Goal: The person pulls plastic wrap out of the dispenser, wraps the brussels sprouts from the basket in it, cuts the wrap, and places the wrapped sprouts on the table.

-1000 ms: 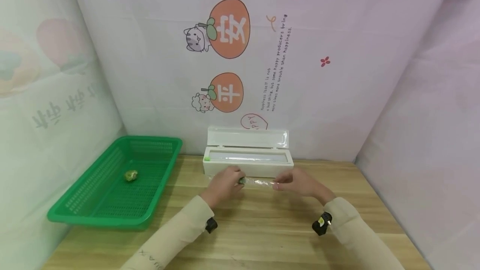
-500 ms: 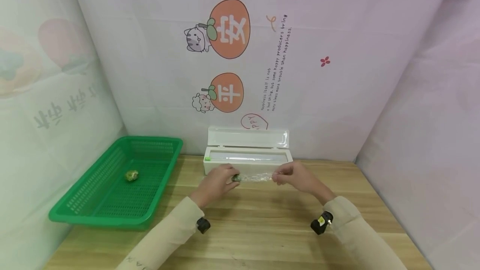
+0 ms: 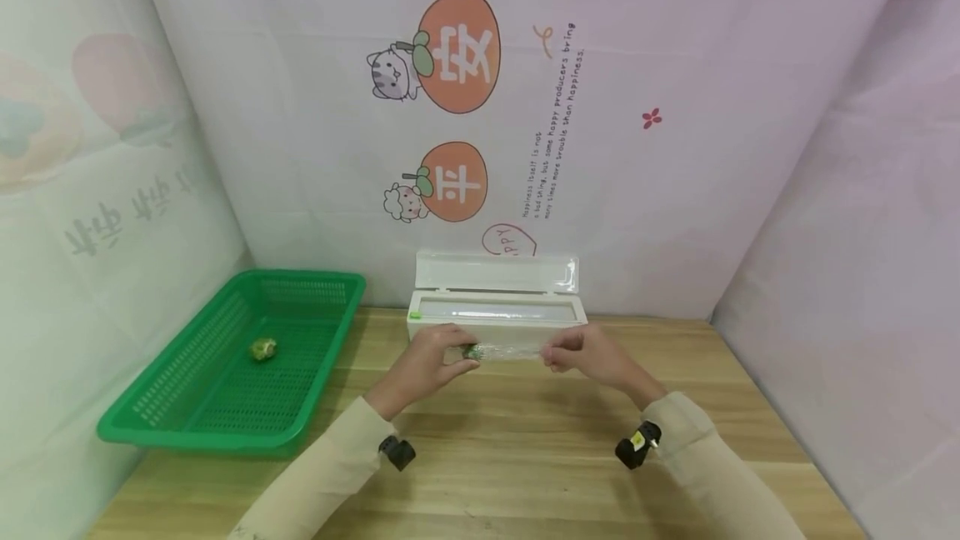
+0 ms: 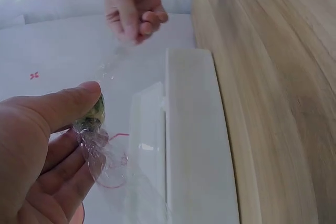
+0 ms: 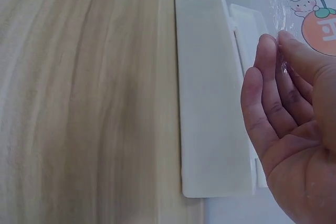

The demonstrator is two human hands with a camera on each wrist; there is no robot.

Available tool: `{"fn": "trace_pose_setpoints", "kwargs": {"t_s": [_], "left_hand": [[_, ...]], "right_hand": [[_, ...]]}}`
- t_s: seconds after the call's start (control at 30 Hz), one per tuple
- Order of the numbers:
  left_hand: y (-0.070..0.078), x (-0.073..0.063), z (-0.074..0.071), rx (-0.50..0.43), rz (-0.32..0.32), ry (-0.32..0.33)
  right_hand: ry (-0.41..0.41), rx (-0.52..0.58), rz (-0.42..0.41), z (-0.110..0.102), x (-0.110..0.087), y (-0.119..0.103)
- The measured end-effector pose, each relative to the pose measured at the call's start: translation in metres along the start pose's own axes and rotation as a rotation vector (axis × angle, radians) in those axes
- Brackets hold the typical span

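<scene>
My left hand (image 3: 420, 365) pinches a small green and yellowish lump (image 4: 95, 112) between thumb and fingers. Clear plastic wrap (image 3: 512, 352) clings around the lump and runs across to my right hand (image 3: 594, 354), whose thumb and fingertips pinch its far end. In the right wrist view the strip of wrap looks gathered and crinkled at the fingertips. Just behind both hands stands a white plastic-wrap dispenser box (image 3: 498, 332), its lid (image 3: 495, 273) raised and a roll showing inside. What exactly the lump is, I cannot tell.
A green perforated basket (image 3: 195, 441) stands on the left of the wooden table (image 3: 517, 465), with one small yellow-green lump (image 3: 262, 349) in it. White printed cloth (image 3: 600, 190) hangs behind the dispenser and along both sides.
Both hands have lifted slightly with the wrap held between them. My left hand has moved a little left and its fingers have spread, showing more of the green lump.
</scene>
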State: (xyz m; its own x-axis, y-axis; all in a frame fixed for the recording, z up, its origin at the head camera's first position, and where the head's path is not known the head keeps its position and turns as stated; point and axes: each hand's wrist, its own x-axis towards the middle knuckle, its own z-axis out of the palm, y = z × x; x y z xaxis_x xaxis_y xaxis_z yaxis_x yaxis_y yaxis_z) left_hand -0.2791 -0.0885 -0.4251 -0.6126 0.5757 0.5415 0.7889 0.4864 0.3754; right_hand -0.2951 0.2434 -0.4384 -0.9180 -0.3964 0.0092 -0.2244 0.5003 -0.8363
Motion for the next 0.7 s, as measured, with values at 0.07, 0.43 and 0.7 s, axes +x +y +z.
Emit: {"fn": "trace_pose_setpoints", "kwargs": {"t_s": [0.07,0.43,0.7], "left_hand": [[0.002,0.000,-0.001,-0.020,0.008,0.007],[0.023,0.005,0.001,-0.188,0.074,0.038],[0.034,0.012,0.018,-0.327,0.109,0.074]], "right_hand": [[-0.013,-0.011,0.005,0.005,0.002,0.002],[-0.059,-0.004,-0.035,0.035,0.011,-0.006],[-0.103,0.047,-0.117,0.060,0.017,-0.019]]}}
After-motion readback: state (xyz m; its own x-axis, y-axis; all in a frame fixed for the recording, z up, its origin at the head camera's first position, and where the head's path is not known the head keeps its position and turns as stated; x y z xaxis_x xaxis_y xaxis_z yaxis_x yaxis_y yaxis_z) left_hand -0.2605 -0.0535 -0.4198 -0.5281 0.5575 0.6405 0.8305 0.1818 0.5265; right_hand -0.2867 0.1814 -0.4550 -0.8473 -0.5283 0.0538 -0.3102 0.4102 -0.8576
